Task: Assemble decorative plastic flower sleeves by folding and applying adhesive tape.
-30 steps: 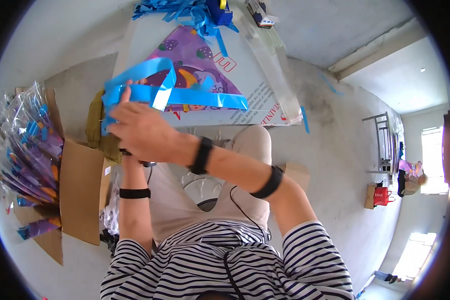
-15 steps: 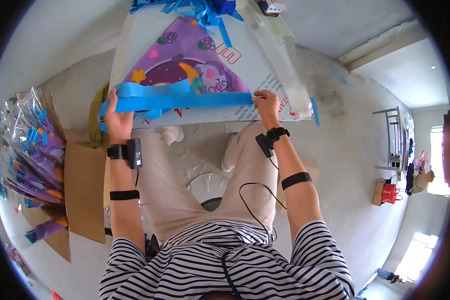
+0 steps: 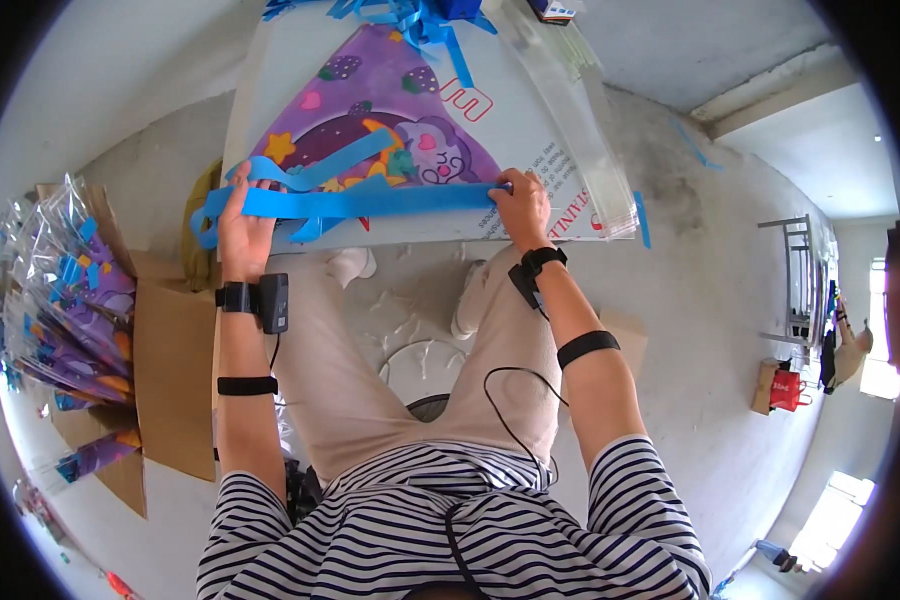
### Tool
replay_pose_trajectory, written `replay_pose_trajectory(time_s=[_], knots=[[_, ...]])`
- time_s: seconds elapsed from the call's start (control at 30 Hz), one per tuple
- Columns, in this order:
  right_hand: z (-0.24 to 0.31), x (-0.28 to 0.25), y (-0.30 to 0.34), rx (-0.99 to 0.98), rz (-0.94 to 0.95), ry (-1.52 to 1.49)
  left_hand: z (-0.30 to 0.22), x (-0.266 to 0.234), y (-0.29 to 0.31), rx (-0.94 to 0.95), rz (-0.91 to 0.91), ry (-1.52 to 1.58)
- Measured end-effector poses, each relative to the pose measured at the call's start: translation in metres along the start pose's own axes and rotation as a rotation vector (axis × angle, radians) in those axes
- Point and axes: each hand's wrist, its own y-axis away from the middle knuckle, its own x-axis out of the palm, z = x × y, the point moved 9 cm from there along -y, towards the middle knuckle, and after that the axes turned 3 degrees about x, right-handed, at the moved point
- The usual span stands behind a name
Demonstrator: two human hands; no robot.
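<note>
A long blue ribbon (image 3: 390, 200) stretches across the near side of a white board on my lap. My left hand (image 3: 242, 228) grips it at the left end, where loops of the same ribbon hang about the fingers. At the right end my right hand (image 3: 523, 207) pinches it between thumb and fingers. Under and beyond the ribbon lies a purple triangular piece (image 3: 370, 100) printed with stars, strawberries and a cartoon animal. Its near edge is partly covered by the ribbon.
A heap of blue ribbon strips (image 3: 425, 28) lies at the board's far edge. Clear plastic sleeves (image 3: 580, 130) run along the board's right side. On my left, an open cardboard box (image 3: 175, 370) stands by wrapped purple pieces (image 3: 80, 320). A red bag (image 3: 788, 390) sits far right.
My right hand has shifted slightly left, with its fingers turned further over the ribbon end. The loose ribbon loop by my left hand has moved and now angles up across the purple piece.
</note>
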Motion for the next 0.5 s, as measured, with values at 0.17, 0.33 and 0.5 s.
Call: replay_pose_trajectory(time_s=[0.17, 0.33, 0.5], knots=[[-0.007, 0.002, -0.004, 0.08, 0.022, 0.01, -0.02, -0.004, -0.001, 0.007, -0.054, 0.027], [-0.015, 0.001, -0.006, 0.1, 0.052, -0.004, -0.044, -0.02, 0.003, -0.041, -0.13, 0.08], [-0.017, 0.0, -0.006, 0.102, 0.059, -0.023, -0.102, -0.055, -0.008, 0.06, -0.138, 0.196]])
